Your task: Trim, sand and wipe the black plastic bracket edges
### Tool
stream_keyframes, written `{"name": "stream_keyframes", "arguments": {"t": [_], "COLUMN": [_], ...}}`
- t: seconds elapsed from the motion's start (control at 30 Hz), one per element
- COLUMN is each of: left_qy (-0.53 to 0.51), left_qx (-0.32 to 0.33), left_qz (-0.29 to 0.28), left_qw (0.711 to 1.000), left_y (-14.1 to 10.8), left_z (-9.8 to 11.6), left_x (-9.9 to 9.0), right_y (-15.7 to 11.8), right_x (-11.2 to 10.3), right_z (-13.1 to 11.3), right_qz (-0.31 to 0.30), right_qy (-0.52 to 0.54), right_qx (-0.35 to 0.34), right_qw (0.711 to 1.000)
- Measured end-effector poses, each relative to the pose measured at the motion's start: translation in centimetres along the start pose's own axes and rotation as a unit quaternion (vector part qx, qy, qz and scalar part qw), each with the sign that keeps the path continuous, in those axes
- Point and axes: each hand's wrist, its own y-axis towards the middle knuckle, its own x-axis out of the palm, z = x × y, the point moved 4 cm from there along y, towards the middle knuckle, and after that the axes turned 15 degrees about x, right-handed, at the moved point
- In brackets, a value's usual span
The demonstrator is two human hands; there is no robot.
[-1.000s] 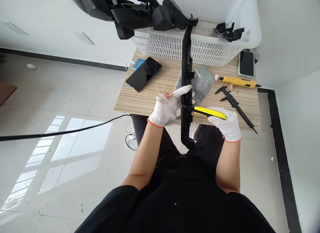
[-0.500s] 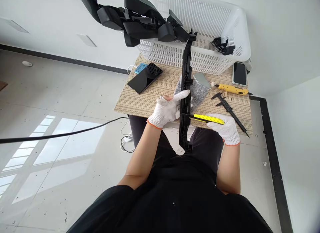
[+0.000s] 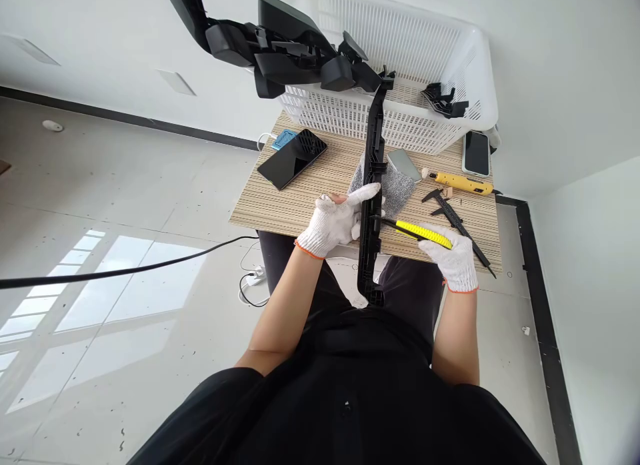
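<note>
A long black plastic part (image 3: 374,135) stands lengthwise over the table's front edge, its lower end near my lap. My left hand (image 3: 335,218), in a white glove, is closed round its middle, with a finger laid across the top. In my gloved right hand (image 3: 454,255) is a yellow and black knife (image 3: 425,233); its dark tip points left and meets the right side of the part. Whether the tip cuts in is too small to tell. Beneath the part lies a grey cloth (image 3: 397,190).
A white basket (image 3: 345,116) with black parts (image 3: 445,104) stands at the table's back, more black parts (image 3: 290,68) at its left. On the table (image 3: 270,208) are a black phone (image 3: 293,160), a second phone (image 3: 476,153), a yellow rotary tool (image 3: 463,182) and a caliper (image 3: 463,228).
The knife has tilted, its tip shifting slightly up and right along the part. My right hand has moved a little with it. My left hand keeps its hold.
</note>
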Motion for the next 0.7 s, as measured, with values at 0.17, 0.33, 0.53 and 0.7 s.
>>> {"name": "stream_keyframes", "arguments": {"t": [0.17,0.33,0.53,0.7], "left_qy": [0.010,0.024,0.020,0.110], "left_qx": [-0.007,-0.003,0.013,0.066], "left_qz": [0.002,-0.006,-0.007,0.041], "left_qw": [1.000,1.000,1.000,0.991], "left_y": [0.10,-0.02,0.11,-0.36], "left_z": [-0.18,-0.37,-0.24,-0.41], "left_x": [-0.39,-0.77,-0.20,-0.26], "right_y": [-0.47,-0.60,-0.37,-0.05], "right_x": [0.22,0.37,0.25,0.33], "right_z": [-0.53,-0.52,-0.48,-0.33], "right_qz": [0.006,0.000,0.022,0.014], "right_qy": [-0.017,-0.016,-0.012,-0.015], "right_qx": [-0.007,-0.002,-0.007,-0.001], "right_qw": [1.000,1.000,1.000,1.000]}}
